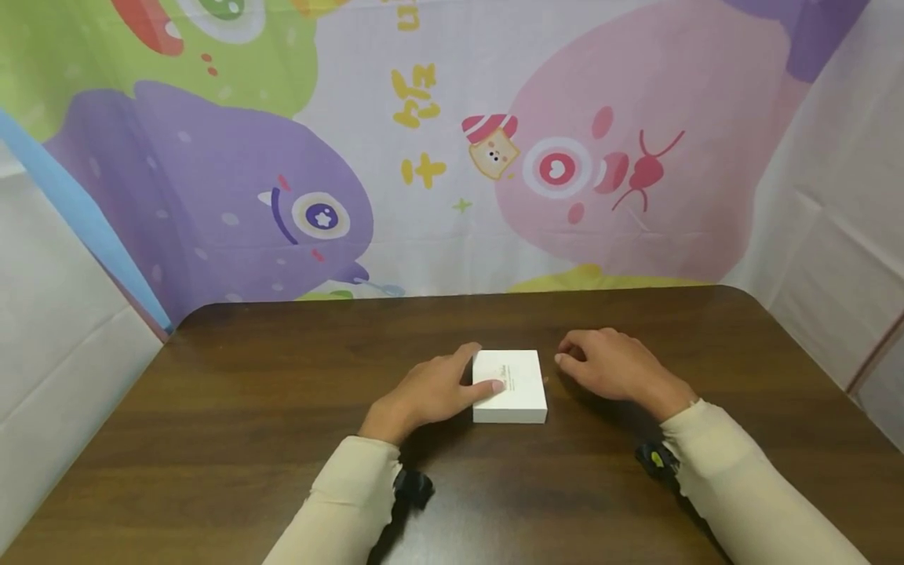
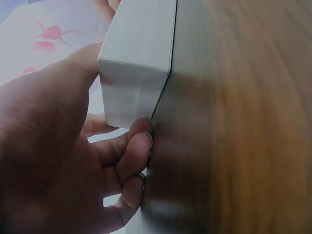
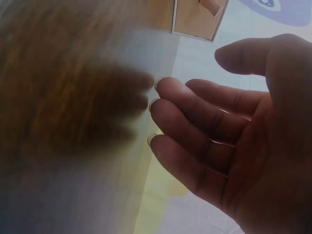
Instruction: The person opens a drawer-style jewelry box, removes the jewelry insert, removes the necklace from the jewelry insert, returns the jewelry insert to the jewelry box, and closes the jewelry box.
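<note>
A flat white box with small gold lettering lies on the brown wooden table. My left hand holds it from the left, thumb across the top and index finger at the far left corner. In the left wrist view the other fingers of the left hand curl beside the box's end. Just right of the box, my right hand holds nothing, its fingers loosely bent. The right wrist view shows the box's brown side, framed in white, with a small tab sticking out.
A cloth backdrop with cartoon monsters hangs behind the table's far edge. Pale cloth walls stand to either side. Black straps with devices sit at both wrists, below the cream sleeves.
</note>
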A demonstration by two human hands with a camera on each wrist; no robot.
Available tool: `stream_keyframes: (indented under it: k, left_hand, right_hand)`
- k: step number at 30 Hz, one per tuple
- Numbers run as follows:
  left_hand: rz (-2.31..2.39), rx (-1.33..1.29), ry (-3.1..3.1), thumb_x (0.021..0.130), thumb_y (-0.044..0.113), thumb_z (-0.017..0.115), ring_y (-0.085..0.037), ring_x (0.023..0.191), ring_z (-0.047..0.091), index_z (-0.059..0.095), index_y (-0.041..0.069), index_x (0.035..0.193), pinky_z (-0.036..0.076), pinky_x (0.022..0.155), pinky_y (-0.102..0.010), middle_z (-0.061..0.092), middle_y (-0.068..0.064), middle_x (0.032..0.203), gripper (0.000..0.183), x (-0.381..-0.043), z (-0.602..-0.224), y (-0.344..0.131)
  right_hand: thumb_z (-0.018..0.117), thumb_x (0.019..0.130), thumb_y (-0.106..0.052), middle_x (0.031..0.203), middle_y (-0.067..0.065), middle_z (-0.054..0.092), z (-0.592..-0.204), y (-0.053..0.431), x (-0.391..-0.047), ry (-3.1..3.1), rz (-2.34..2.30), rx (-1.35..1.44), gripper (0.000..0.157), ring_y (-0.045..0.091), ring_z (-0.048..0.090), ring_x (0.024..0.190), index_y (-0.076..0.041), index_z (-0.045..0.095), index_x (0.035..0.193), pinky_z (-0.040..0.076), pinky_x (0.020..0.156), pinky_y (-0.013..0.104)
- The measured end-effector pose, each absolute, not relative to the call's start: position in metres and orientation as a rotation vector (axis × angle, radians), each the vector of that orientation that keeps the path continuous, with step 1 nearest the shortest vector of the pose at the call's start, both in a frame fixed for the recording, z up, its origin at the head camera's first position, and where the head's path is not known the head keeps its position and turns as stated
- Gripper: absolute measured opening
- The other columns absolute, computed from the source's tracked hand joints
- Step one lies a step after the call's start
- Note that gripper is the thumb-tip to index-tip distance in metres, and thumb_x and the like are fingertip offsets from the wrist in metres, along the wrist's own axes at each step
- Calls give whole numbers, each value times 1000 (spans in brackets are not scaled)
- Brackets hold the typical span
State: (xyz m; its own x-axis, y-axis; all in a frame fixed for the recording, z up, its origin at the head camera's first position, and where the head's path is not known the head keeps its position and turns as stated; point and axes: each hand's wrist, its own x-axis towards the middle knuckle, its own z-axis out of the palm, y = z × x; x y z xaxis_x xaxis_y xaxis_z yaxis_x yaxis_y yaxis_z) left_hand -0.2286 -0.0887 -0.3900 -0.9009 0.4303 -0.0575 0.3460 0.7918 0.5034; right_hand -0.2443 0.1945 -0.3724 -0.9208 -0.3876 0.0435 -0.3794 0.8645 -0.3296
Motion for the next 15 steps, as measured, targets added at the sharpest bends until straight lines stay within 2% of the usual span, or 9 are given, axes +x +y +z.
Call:
stream_keyframes:
  k: [9,15]
  left_hand:
    - [758,603,2785,93,64,55,-24,114,59,36,18,154,46,96,-45,59,-7,136,78,-231,-390,-88]
    - [779,583,2779,93,65,56,-26,117,58,37,18,153,45,98,-46,58,-8,139,79,-230,-391,-90]
  right_hand:
    - [59,99,-35,105,1,71,-371,194,-244,3019,-511,-597,31,21,66,94,-12,71,116,52,82,50]
    - [59,99,-35,106,1,71,-373,193,-244,3006,-505,-604,31,21,66,95,-12,71,117,52,82,50]
